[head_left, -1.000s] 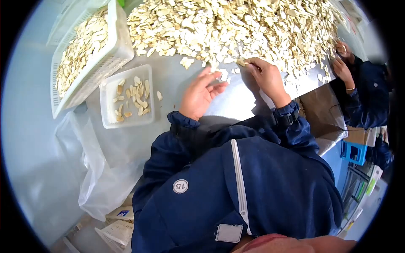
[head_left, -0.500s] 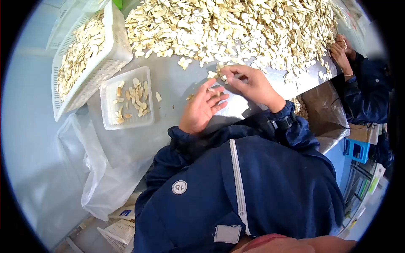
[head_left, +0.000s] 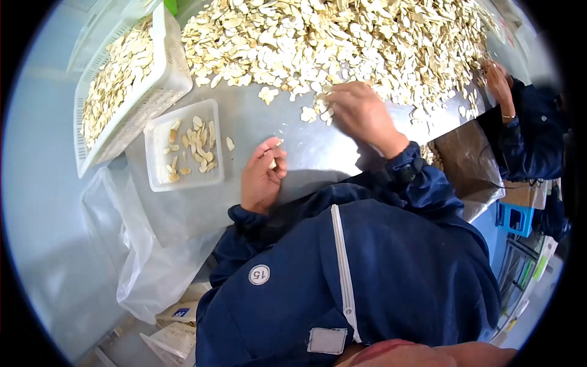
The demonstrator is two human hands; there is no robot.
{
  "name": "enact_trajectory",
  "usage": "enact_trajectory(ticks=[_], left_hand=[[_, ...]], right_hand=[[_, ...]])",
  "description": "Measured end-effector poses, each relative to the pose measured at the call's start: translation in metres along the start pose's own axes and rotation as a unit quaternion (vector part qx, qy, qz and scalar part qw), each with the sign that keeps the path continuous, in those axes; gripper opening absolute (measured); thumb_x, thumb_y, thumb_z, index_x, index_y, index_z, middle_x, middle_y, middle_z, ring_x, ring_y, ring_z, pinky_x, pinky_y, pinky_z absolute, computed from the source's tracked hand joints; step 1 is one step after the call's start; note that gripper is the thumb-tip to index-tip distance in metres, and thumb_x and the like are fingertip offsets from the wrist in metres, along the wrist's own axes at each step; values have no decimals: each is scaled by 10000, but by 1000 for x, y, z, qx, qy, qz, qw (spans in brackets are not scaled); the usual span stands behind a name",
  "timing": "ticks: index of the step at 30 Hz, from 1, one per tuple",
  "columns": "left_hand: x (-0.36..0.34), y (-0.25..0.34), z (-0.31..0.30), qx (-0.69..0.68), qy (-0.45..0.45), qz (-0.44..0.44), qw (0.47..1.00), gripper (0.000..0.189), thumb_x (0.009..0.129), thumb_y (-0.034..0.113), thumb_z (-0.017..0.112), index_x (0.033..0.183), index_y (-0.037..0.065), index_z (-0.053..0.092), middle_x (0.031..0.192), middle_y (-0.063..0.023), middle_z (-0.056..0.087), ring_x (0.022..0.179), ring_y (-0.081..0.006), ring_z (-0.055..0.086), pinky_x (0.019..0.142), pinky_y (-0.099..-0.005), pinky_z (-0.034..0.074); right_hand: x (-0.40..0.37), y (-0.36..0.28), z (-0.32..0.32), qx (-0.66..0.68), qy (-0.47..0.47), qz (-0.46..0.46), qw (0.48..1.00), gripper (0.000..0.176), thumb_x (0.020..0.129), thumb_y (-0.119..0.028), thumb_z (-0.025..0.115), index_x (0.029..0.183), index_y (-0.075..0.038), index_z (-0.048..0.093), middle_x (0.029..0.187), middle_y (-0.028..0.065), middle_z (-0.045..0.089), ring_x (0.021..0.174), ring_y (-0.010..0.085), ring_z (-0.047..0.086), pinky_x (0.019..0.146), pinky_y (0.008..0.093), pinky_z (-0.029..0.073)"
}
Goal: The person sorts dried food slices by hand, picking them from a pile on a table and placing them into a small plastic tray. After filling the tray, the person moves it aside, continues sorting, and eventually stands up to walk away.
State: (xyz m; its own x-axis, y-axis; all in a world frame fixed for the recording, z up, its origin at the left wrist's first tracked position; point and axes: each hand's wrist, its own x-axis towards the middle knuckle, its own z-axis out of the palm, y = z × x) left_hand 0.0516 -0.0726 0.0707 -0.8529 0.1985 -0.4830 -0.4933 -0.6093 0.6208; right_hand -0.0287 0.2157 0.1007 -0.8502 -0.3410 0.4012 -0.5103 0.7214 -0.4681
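Observation:
A wide heap of pale dried slices [head_left: 318,43] covers the far part of the metal table [head_left: 244,116]. My right hand [head_left: 364,116] is palm down at the heap's near edge, with its fingers bent over some slices; what they hold, if anything, is hidden. Nearer to me, my left hand [head_left: 264,174] is closed on small pale slices that show between its thumb and fingers. Left of it lies a small white tray [head_left: 218,140] with several slices inside, and one loose slice [head_left: 230,144] rests beside the tray's right wall.
At the upper left stands a white slotted basket [head_left: 174,64] full of slices. Clear plastic sheeting [head_left: 147,275] hangs at the table's left edge. A co-worker's hands [head_left: 498,82] are at the heap's right end. Below them are a plastic-lined box [head_left: 471,159] and a blue stool [head_left: 515,219].
My left hand has moved left and towards me, away from my right hand, and its fingers have closed on slices. My right hand has turned palm down over the heap's edge.

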Motion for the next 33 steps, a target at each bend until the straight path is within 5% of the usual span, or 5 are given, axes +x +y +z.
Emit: enact_trajectory(ticks=[5, 15, 20, 26, 33], left_hand=[[15, -18, 34, 29, -49, -9, 998, 383, 1068, 100, 533, 1426, -33, 511, 1100, -104, 659, 853, -151, 587, 753, -269, 477], [34, -29, 52, -7, -146, -72, 987, 402, 1082, 126, 514, 1451, -32, 498, 1124, -91, 646, 928, -160, 585, 808, -305, 472], [42, -34, 60, 8, -152, -76, 985, 429, 1083, 130, 514, 1475, -42, 476, 1124, -94, 649, 911, -168, 591, 797, -317, 465], [37, -31, 56, 15, -134, -66, 989, 425, 1079, 127, 516, 1465, -49, 482, 1105, -109, 658, 875, -177, 598, 776, -324, 461], [41, -31, 67, 43, -139, -69, 987, 417, 1077, 120, 511, 1456, -51, 488, 1111, -112, 662, 863, -183, 599, 769, -325, 458]], right_hand=[[4, -33, 26, -18, -25, -121, 992, 255, 881, -122, 733, 1134, -126, 757, 1194, 67, 734, 1183, 291, 649, 1035, 412, 501], [-52, 32, -36, -107, 88, 96, 986, 186, 859, -68, 747, 1039, -107, 769, 1073, 91, 746, 1035, 315, 674, 895, 435, 550], [-27, -5, -5, -47, 19, 54, 997, 313, 888, -202, 765, 1195, -152, 736, 1257, 74, 686, 1174, 301, 616, 984, 439, 504], [-30, 28, -8, -37, 73, 78, 994, 315, 842, -41, 678, 1131, -135, 763, 982, 104, 753, 895, 331, 700, 808, 428, 569], [-42, 49, -43, -172, 113, 119, 971, 326, 871, -31, 640, 1146, -146, 772, 1081, 53, 747, 1034, 294, 653, 920, 424, 518]])
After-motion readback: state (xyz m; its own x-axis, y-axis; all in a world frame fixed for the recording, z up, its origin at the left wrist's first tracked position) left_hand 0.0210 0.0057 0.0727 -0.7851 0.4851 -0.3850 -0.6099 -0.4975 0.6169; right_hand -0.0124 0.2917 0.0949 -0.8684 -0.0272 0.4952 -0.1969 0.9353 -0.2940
